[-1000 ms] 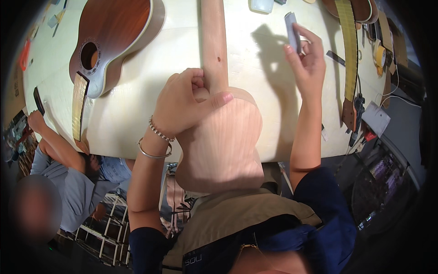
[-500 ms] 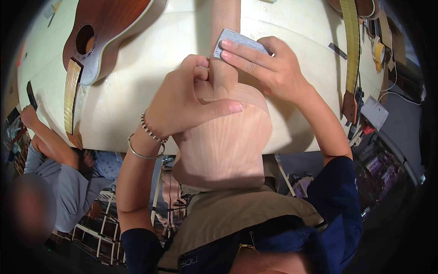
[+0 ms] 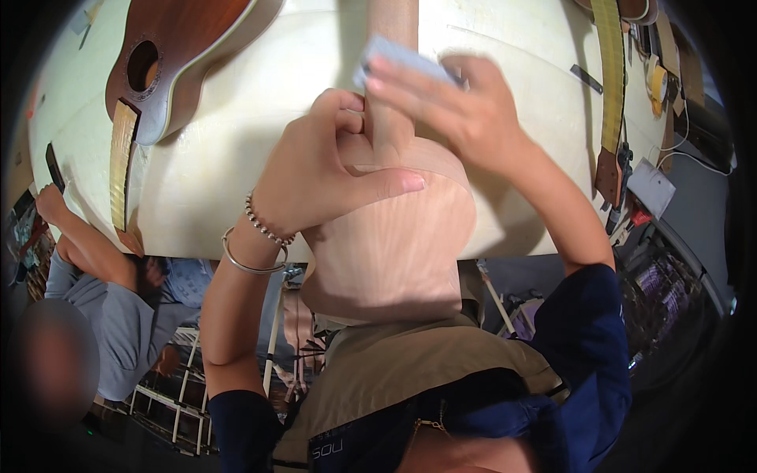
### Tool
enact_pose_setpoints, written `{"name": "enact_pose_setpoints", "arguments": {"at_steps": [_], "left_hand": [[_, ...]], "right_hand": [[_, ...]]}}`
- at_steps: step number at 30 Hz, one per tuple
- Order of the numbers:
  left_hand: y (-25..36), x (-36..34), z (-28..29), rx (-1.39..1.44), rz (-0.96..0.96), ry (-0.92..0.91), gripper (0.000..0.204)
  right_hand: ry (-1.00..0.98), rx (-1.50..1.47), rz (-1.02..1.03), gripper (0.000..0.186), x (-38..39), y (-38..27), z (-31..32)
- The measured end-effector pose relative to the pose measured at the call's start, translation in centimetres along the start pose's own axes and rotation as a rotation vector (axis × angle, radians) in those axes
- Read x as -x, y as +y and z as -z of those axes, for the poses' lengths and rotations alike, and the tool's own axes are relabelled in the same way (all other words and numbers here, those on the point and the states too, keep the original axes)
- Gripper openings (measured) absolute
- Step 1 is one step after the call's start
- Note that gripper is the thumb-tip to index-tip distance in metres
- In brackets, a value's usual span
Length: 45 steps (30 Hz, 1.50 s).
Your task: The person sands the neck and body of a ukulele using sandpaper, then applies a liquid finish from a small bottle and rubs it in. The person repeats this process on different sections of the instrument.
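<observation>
An unfinished ukulele (image 3: 386,252) of pale bare wood lies back up in front of me, its neck pointing away across the table. My left hand (image 3: 319,165) grips it around the upper edge of the body by the neck heel. The thumb lies on the back, while the fingers curl in beside the neck. Blurred by motion, my right hand (image 3: 477,110) holds a flat grey sanding pad (image 3: 390,54) across the neck, just above the heel. The fingers press along its top; its underside is hidden.
A finished brown ukulele (image 3: 177,47) lies at the far left of the pale table (image 3: 505,71). Straps (image 3: 611,79), a dark bar (image 3: 585,79) and a tape roll (image 3: 657,83) are at the right. Another person's arm (image 3: 91,236) rests at the left edge.
My right hand and the sanding pad have shifted left and slightly away across the neck. The unfinished ukulele has moved slightly right; my left hand keeps its grip.
</observation>
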<state>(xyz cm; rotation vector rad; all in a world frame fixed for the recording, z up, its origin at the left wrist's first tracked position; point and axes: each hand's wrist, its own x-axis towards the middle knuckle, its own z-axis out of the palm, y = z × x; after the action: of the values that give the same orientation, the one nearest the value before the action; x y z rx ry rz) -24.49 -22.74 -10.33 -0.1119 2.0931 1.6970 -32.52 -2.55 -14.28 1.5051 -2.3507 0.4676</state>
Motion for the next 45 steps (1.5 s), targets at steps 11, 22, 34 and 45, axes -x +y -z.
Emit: {"name": "enact_pose_setpoints", "arguments": {"at_steps": [11, 22, 34, 45], "left_hand": [[-0.4, -0.8, -0.4, -0.023, -0.013, -0.005, 0.068], [0.3, -1.6, -0.7, -0.157, 0.107, -0.106, 0.064], [-0.2, -1.5, -0.8, -0.072, 0.092, -0.058, 0.07], [0.1, -1.1, 0.1, -0.182, 0.08, -0.094, 0.067]], "right_hand": [[0.063, -0.21, 0.029, 0.047, 1.0, 1.0, -0.1], [0.115, 0.173, -0.063, 0.044, 0.0, 1.3, -0.4], [0.147, 0.025, -0.079, 0.046, 1.8, 1.0, -2.0], [0.227, 0.196, -0.149, 0.04, -0.2, 0.8, -2.9]]}}
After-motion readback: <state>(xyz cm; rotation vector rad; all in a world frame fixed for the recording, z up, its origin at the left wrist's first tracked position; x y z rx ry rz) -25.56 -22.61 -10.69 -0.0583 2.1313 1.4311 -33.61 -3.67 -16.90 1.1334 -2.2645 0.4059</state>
